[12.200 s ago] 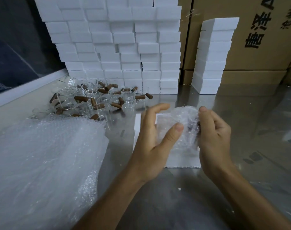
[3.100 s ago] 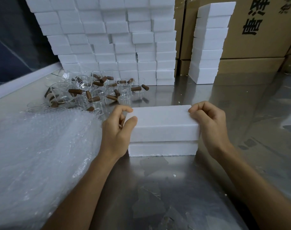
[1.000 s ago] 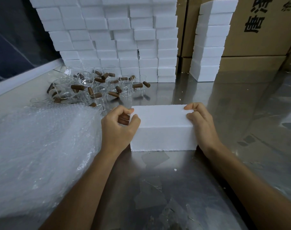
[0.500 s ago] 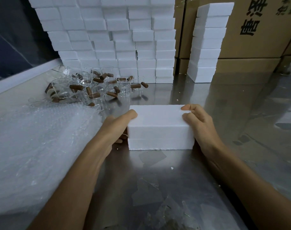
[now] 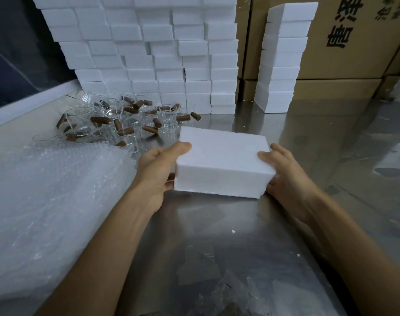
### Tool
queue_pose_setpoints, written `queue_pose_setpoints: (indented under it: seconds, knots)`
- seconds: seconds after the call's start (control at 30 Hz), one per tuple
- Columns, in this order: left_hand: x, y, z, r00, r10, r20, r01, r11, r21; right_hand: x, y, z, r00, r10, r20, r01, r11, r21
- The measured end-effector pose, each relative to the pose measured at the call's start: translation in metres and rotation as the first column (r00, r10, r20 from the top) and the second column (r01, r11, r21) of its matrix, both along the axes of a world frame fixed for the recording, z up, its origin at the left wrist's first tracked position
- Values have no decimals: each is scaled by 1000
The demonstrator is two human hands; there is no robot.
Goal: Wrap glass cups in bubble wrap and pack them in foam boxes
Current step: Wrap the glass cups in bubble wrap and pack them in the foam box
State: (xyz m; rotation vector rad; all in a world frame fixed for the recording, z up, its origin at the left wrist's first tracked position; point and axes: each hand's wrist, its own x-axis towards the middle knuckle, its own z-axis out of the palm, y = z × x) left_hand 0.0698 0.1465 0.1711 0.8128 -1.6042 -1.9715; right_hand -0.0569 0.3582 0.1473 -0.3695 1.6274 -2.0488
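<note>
A closed white foam box [image 5: 221, 163] is in the middle of the steel table, tilted a little with its left end raised. My left hand [image 5: 159, 169] grips its left end, thumb on top and fingers underneath. My right hand [image 5: 283, 172] holds the right end, fingers on the top edge and palm against the side. A pile of glass cups [image 5: 117, 119] with brown wooden handles lies at the back left. A thick stack of bubble wrap [image 5: 48, 208] covers the table's left side.
A wall of stacked white foam boxes [image 5: 153, 53] stands behind the cups. A single column of foam boxes [image 5: 281, 58] rises at the back right, in front of brown cardboard cartons [image 5: 354, 42]. The steel table [image 5: 217, 258] carries small foam crumbs.
The lid went onto the foam box and both hands pressed it down. My left hand has shifted from the top to under the left end, and the box now tips upward.
</note>
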Motion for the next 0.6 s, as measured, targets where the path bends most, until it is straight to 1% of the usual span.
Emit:
queue_pose_setpoints:
  seconds: [0.07, 0.13, 0.2, 0.27, 0.3, 0.4, 0.47, 0.5, 0.6]
  knots:
    - [-1, 0, 2, 999, 0, -32, 0, 1000, 1, 3, 5, 5, 988, 140, 73, -141, 990, 15]
    - [-1, 3, 4, 999, 12, -46, -11, 999, 30, 5, 6, 6, 974, 185, 129, -185, 983, -11]
    - [0, 11, 5, 994, 36, -103, -26, 995, 100, 7, 6, 7, 977, 157, 146, -153, 987, -43]
    - [0, 26, 4, 978, 61, -202, -12, 971, 238, 9, 4, 6, 979, 122, 166, -109, 990, -86]
    - [-2, 36, 2, 974, 59, -219, 10, 953, 301, 10, 3, 5, 978, 108, 177, -90, 990, -104]
    - [-15, 67, -3, 983, -12, -185, 85, 915, 395, 15, -4, 2, 976, 82, 203, -55, 989, -137]
    - [-27, 80, -3, 985, -75, -155, 133, 905, 405, 18, -11, 0, 978, 58, 202, -27, 988, -153]
    - [-33, 83, -2, 987, -85, -134, 131, 912, 389, 19, -12, 0, 980, 38, 195, -7, 987, -161]
    - [-49, 79, 4, 994, -54, -93, 81, 945, 318, 16, -13, 1, 989, -11, 146, 37, 983, -177]
